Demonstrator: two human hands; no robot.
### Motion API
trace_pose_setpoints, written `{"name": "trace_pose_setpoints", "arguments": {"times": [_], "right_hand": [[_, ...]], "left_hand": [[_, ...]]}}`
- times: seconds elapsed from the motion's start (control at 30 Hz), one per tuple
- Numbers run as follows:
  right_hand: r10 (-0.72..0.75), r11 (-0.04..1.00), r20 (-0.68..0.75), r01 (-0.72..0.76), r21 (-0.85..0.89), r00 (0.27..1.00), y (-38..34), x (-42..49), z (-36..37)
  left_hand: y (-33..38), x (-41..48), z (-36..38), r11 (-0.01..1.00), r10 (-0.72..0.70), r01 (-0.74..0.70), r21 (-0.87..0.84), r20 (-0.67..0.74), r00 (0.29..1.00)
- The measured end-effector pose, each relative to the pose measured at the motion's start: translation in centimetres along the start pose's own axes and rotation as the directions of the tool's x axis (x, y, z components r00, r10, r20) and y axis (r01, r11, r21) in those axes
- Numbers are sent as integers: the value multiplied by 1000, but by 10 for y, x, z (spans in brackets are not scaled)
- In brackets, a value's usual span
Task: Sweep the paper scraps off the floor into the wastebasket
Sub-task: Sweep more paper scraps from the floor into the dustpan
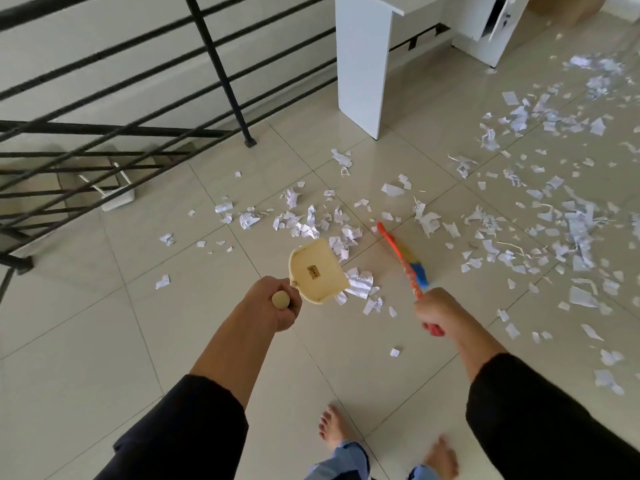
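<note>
Floor (145, 341): large glossy pale square tiles with thin grout lines; two bare feet at the lower edge.
Railing (221, 69): black metal bars, one upright post on a small square foot, horizontal rails running left over a stairwell.
Desk (363, 60): flat white panels; one slab leg stands on the tiles, and a cabinet door hangs ajar at the far right.
Paper scraps (311, 223): torn white bits, crumpled and ragged, some printed. A dense drift spreads over the right of the floor; a smaller cluster lies just ahead of the dustpan, with a few pieces touching its front lip.
Dustpan (317, 271): cream plastic, a rounded scoop with raised side walls and a small label inside, tilted with its mouth toward the scraps.
Broom (403, 261): thin orange handle, patterned, with a blue band and yellowish bristles; it is motion-blurred, so its head is hard to make out.
Left hand (273, 304): fingers wrapped round the dustpan's round-ended handle.
Right hand (440, 315): fist clenched on the broom's handle near its red end.
Wastebasket: cannot be made out.
</note>
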State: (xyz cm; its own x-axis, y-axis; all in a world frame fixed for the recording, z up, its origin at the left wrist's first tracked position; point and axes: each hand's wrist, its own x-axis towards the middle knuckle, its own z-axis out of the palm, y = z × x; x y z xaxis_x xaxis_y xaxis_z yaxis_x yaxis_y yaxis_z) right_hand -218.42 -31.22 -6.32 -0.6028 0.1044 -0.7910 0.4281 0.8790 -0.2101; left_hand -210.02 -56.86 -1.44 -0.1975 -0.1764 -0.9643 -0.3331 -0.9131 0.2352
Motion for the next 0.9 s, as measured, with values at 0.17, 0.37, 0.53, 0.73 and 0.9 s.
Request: {"name": "trace_pose_setpoints", "arguments": {"times": [0.17,0.37,0.53,0.73,0.9], "right_hand": [[-12,1000,68,14,-27,998,-13,1,8],[-57,998,12,57,2,998,-12,-12,18],[-48,995,-28,45,-87,998,-57,-9,27],[-58,978,107,78,-194,993,-79,5,18],[-158,965,132,181,-189,979,-97,-18,18]], "left_hand": [[22,13,-18,999,-37,37,-20,6,999],[37,13,-28,996,-36,35,-86,-6,999],[47,13,-40,994,-38,35,-108,-21,999],[73,15,-56,986,-37,33,-164,-23,999],[91,19,-62,970,-18,4,-245,-53,998]]}}
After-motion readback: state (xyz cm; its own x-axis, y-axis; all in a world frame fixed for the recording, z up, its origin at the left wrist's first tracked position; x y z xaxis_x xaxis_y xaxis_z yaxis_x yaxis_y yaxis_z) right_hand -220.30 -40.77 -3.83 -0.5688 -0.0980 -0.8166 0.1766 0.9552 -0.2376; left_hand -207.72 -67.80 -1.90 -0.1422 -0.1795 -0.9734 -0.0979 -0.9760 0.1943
